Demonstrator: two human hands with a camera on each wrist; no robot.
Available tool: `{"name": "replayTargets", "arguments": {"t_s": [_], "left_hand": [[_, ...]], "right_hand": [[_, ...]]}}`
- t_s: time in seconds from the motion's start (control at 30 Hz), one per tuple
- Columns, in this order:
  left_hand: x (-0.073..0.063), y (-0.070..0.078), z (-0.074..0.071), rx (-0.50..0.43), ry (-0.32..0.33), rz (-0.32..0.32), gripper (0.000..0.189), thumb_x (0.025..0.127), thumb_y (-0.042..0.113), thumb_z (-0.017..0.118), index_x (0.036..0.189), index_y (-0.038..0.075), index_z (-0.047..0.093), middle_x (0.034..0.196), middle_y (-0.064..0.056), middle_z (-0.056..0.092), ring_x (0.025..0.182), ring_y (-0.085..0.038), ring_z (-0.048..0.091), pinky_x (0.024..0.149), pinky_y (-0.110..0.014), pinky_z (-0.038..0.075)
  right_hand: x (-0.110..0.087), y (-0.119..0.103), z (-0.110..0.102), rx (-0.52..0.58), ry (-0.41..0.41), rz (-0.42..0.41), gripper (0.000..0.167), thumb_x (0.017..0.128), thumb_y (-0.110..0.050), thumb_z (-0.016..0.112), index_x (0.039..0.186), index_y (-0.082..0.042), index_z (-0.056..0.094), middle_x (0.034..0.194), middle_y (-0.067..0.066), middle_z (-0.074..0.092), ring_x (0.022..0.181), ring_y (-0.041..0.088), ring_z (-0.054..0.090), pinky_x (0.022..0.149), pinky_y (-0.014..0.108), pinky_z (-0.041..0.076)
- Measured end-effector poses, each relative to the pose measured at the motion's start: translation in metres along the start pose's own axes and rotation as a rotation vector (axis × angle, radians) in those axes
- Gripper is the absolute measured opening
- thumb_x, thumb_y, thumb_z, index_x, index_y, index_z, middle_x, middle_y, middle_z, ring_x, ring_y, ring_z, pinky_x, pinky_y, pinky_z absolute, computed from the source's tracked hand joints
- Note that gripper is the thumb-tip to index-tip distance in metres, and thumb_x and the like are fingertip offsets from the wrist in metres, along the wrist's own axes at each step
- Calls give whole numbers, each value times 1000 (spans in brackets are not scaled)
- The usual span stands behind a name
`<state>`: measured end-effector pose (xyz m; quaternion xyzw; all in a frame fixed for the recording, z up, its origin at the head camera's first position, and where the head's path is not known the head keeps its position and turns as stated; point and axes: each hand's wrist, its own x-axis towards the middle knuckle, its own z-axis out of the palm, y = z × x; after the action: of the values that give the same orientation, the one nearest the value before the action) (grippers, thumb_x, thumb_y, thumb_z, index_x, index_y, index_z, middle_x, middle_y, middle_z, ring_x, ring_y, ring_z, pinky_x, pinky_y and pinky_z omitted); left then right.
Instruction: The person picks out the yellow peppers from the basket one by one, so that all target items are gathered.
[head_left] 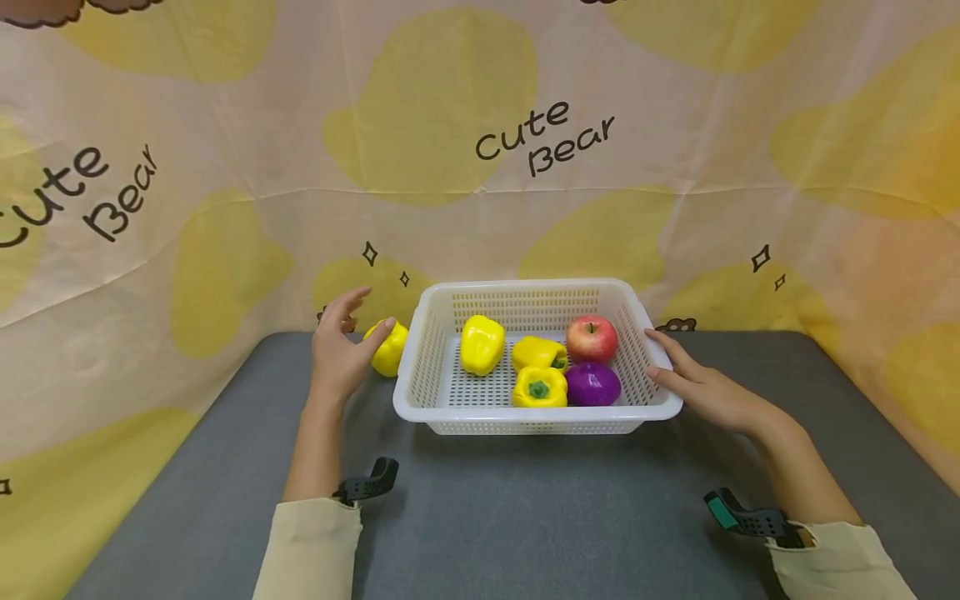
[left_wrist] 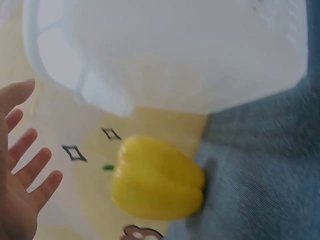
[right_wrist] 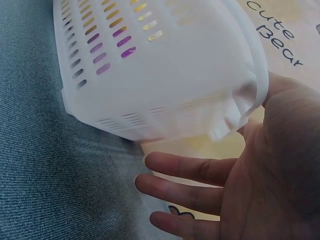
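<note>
A white plastic basket (head_left: pixel 525 421) holds several yellow bell peppers (head_left: pixel 482 345), a red apple (head_left: pixel 592 338) and a glossy purple round item (head_left: pixel 593 384) whose kind I cannot tell. My right hand (head_left: pixel 705 387) grips the basket's right rim with thumb and forefinger; in the right wrist view its other fingers (right_wrist: pixel 187 192) stretch out beside the basket wall. At the left, another yellow bell pepper (left_wrist: pixel 157 177) lies on the table outside the basket. Beside it, my left hand (head_left: pixel 341 346) has its fingers spread and holds nothing. The thumb overlaps this pepper in the head view, but the left wrist view shows them apart.
The basket stands on a dark grey table (head_left: pixel 525 517). Behind the table hangs a pale cloth (head_left: pixel 420 233) with yellow patches and lettering. Each wrist wears a dark band-mounted device, such as the left one (head_left: pixel 367 483).
</note>
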<state>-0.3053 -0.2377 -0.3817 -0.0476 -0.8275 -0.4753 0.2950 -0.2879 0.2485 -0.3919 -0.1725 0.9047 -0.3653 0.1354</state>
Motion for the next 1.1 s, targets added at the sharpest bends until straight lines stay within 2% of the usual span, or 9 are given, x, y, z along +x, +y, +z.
{"name": "replayTargets", "arguments": {"t_s": [0.2, 0.47, 0.83, 0.93, 1.1], "left_hand": [[-1, 22, 3, -6, -61, 41, 55, 89, 26, 77, 140, 15, 58, 143, -8, 59, 133, -27, 52, 113, -53, 42], [-6, 51, 18, -10, -111, 129, 53, 89, 19, 77, 138, 10, 59, 139, -11, 62, 128, -28, 57, 108, -50, 48], [-18, 67, 53, -32, -223, 205, 47, 90, 15, 76, 134, 9, 62, 136, -9, 65, 125, -27, 59, 103, -49, 51], [-24, 72, 62, -72, -273, 195, 46, 91, 16, 76, 134, 11, 62, 137, -7, 65, 126, -26, 60, 104, -49, 51], [-31, 82, 77, -186, -366, 139, 45, 91, 17, 75, 134, 14, 61, 137, -4, 64, 126, -22, 60, 105, -49, 50]], "right_hand": [[0, 1, 1, 2, 0, 1, 76, 105, -49, 40, 164, -26, -2, 155, 27, 35, 129, 46, 50, 97, 70, 45], [0, 1, 2, 11, 0, 7, 77, 104, -50, 41, 164, -27, -2, 154, 26, 34, 129, 46, 49, 97, 71, 44], [0, 2, 2, 45, -8, 0, 76, 105, -48, 42, 163, -28, -3, 156, 25, 31, 128, 44, 49, 96, 65, 47], [0, 2, 2, 50, -14, -1, 77, 105, -48, 42, 163, -28, -3, 157, 25, 29, 129, 44, 48, 97, 65, 47], [0, 2, 1, 66, -17, -15, 77, 105, -45, 43, 164, -26, -3, 156, 26, 28, 127, 43, 49, 96, 58, 48]]}}
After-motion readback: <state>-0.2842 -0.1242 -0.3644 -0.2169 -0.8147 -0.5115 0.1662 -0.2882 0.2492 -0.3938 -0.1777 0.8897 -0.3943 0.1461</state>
